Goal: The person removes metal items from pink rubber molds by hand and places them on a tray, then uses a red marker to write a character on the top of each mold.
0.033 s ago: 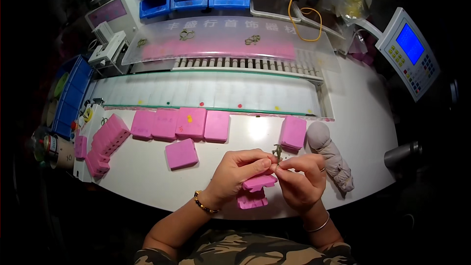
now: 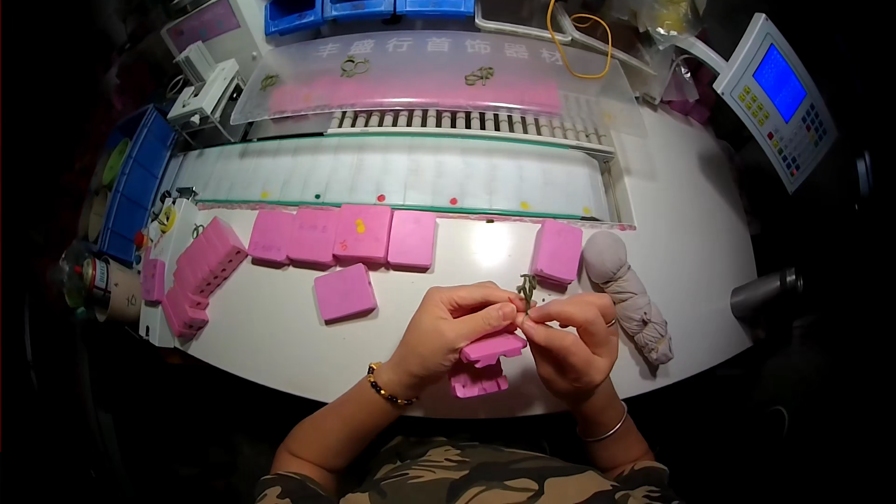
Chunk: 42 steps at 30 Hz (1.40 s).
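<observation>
White tabletop (image 2: 399,289) spans gap between lone pink block (image 2: 345,293) and your left hand (image 2: 448,325), fingers closed on split pink mold (image 2: 493,349) near front edge. Green piece (image 2: 527,290), turned slightly since earlier frame, pinched between your right hand's (image 2: 577,345) fingertips.

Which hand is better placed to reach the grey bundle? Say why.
Likely the right hand: it is nearer the bundle, while the left hand sits farther off; both hold the green piece.
</observation>
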### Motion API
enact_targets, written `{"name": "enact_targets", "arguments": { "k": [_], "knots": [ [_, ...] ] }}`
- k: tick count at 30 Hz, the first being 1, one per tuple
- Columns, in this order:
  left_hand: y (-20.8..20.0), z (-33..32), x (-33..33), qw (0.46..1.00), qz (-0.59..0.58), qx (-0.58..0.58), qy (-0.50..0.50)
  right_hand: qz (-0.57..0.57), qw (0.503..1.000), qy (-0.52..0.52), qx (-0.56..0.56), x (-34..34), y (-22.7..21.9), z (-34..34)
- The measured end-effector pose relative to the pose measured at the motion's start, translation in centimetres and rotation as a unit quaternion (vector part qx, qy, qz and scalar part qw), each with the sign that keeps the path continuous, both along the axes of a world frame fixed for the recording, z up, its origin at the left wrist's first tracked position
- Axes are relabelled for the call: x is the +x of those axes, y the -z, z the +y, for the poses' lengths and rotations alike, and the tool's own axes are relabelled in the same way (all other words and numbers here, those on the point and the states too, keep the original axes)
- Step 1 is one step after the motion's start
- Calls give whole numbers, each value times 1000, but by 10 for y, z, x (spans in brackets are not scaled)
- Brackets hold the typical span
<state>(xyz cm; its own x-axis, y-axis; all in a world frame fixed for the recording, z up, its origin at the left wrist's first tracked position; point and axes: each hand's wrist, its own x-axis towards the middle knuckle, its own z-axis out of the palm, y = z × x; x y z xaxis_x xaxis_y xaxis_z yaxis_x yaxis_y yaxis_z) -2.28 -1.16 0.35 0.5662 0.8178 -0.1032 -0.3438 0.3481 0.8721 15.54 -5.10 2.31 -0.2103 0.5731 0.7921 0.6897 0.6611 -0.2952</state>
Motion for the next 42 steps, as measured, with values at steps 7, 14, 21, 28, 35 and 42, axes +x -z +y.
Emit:
{"name": "enact_targets", "arguments": {
  "k": [7,14,21,28,35,42],
  "knots": [
    [-6,3,-2,998,54,30,18,-4,999,-28,-18,4,7,-4],
    [-2,3,-4,972,140,187,-21,8,988,-70,-137,8,0,1],
    [-6,4,-5,903,232,358,-54,334,824,-167,-426,18,6,1],
    [0,10,-8,997,63,9,44,325,826,-83,-453,28,8,7],
    [2,10,-8,995,33,-44,83,403,759,-115,-498,8,2,6],
    [12,9,-8,997,25,-38,65,410,757,-131,-491,2,7,7]
  ]
}}
